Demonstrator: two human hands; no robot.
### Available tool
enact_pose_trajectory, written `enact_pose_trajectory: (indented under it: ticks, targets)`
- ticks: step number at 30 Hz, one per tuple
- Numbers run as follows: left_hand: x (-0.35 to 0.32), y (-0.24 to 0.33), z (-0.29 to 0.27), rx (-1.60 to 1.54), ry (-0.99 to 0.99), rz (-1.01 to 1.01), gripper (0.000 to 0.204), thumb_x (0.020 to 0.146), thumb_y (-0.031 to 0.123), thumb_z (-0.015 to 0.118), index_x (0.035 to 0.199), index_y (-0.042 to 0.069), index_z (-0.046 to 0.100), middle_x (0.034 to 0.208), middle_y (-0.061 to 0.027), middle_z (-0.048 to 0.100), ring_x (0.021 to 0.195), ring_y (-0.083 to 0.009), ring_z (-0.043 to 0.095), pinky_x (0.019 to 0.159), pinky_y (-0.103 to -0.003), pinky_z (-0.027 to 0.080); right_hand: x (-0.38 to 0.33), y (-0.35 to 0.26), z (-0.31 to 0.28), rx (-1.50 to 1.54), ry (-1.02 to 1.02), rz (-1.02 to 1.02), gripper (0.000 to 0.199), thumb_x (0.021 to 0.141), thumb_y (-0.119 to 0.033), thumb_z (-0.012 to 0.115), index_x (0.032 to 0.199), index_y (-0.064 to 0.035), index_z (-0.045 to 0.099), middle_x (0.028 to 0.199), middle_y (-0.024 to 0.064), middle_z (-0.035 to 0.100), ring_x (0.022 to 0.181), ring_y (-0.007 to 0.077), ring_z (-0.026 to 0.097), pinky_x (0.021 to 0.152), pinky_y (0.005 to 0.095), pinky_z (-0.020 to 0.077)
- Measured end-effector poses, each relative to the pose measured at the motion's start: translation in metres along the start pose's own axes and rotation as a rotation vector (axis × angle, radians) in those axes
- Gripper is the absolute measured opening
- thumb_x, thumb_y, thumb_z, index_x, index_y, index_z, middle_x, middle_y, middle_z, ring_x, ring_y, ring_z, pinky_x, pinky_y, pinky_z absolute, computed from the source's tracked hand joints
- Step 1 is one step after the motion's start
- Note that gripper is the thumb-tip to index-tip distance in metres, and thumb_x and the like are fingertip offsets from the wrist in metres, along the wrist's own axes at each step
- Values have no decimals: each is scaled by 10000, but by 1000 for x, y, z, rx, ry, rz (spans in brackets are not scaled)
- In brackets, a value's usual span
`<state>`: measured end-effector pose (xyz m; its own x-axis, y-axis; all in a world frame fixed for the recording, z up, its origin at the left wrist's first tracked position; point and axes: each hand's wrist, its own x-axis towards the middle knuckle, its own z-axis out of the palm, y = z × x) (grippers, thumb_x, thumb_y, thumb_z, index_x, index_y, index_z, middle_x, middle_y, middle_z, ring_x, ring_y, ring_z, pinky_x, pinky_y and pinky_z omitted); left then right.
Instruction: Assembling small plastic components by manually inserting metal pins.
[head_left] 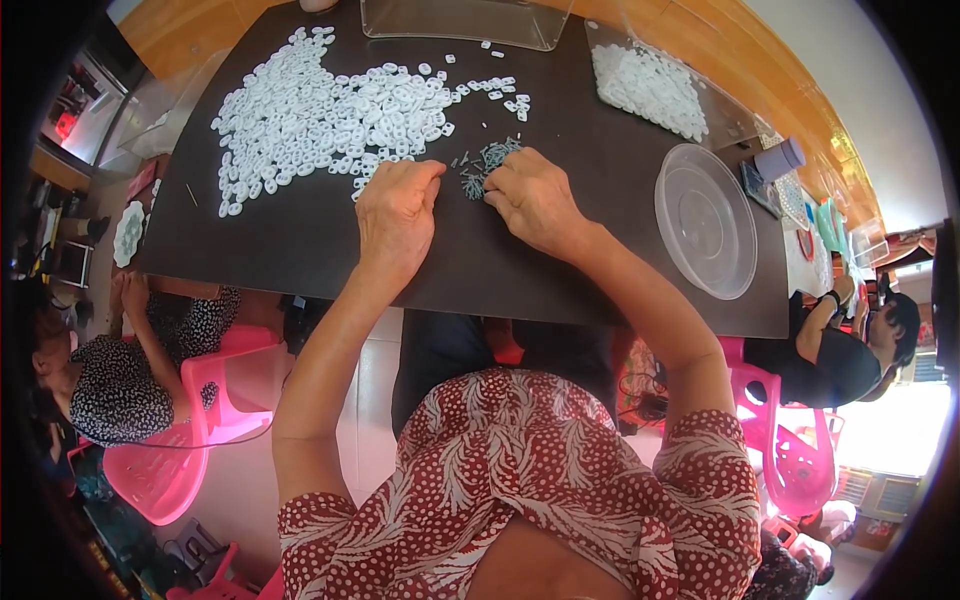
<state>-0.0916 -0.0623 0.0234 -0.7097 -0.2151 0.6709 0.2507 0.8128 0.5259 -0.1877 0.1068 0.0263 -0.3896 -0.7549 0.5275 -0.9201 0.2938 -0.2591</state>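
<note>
A broad heap of small white oval plastic pieces with holes (290, 125) spreads over the left and middle of the dark table. My left hand (398, 212) rests at its near right edge, fingers curled and pinched together; whatever they hold is hidden. Right of it, a small pile of grey-blue pin-like pieces (474, 184) lies on the tabletop. Against that pile's right side is my right hand (538, 203), its fingers bent inward and closed. I cannot make out what sits between those fingertips.
A round clear plastic lid (706, 222) lies at the right of the dark table (600, 270). Behind it stands a clear bin of white pieces (655, 92); another clear container (465, 40) is at the far edge. People sit on pink chairs at left (190, 430) and right (800, 460).
</note>
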Motion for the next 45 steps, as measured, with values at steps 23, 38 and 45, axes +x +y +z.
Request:
enact_pose_trajectory:
  ticks: [23, 38, 45]
  targets:
    - [-9, 16, 2, 0, -128, 59, 155, 724, -28, 635, 867, 33, 634, 749, -92, 585, 720, -268, 553, 632, -359, 447, -17, 3, -5, -16, 115, 149, 63, 682, -51, 660, 738, -73, 641, 720, 87, 546, 716, 286, 532, 627, 393, 446]
    - [-16, 20, -6, -41, -128, 13, 155, 730, -31, 636, 874, 26, 630, 776, -86, 606, 733, -254, 572, 634, -343, 461, -19, 1, -7, -15, 108, 153, 48, 691, -38, 647, 695, -61, 605, 693, 88, 527, 710, 280, 528, 615, 386, 444]
    - [5, 4, 2, 69, -104, 76, 134, 734, -13, 635, 857, 39, 632, 764, -97, 602, 735, -272, 575, 633, -363, 461, -18, 8, -1, -59, 63, 143, 42, 707, -33, 631, 708, -31, 589, 721, 107, 548, 722, 292, 540, 625, 394, 450]
